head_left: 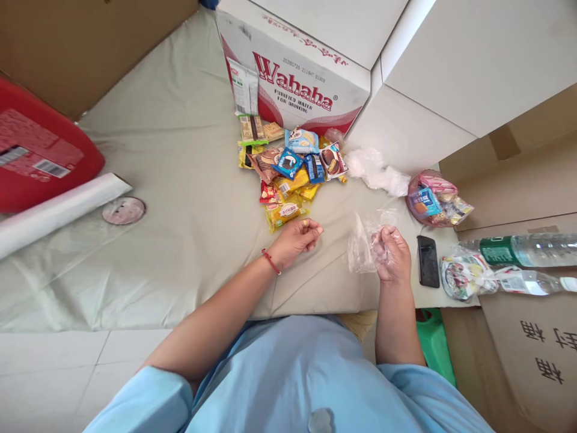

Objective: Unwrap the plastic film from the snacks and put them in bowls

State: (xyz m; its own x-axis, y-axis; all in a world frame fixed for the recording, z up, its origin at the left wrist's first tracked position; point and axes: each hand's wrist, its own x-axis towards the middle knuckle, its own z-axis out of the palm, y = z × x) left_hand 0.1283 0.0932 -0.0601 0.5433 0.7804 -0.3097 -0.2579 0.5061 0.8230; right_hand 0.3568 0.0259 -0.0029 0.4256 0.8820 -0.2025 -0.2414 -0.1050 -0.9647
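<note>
My right hand [391, 252] is closed on a thin clear plastic bag [360, 246], which spreads out to the left of the fingers above the table. My left hand [297, 243], with a red string bracelet at the wrist and a ring, is beside the near end of a snack pile. Its fingers are curled in, and nothing shows between them. A yellow snack packet [285, 211] lies nearest to it. Farther back in the pile are a light blue packet [301, 141], a dark blue packet [290, 163] and several other wrapped snacks.
A Wahaha carton [293, 90] stands behind the pile. Crumpled clear bags [378, 171] lie beside a filled snack bag [435, 198]. To the right are a phone [428, 261] and bottles [541, 249]. A white roll [67, 207] and red container [40, 144] are at left.
</note>
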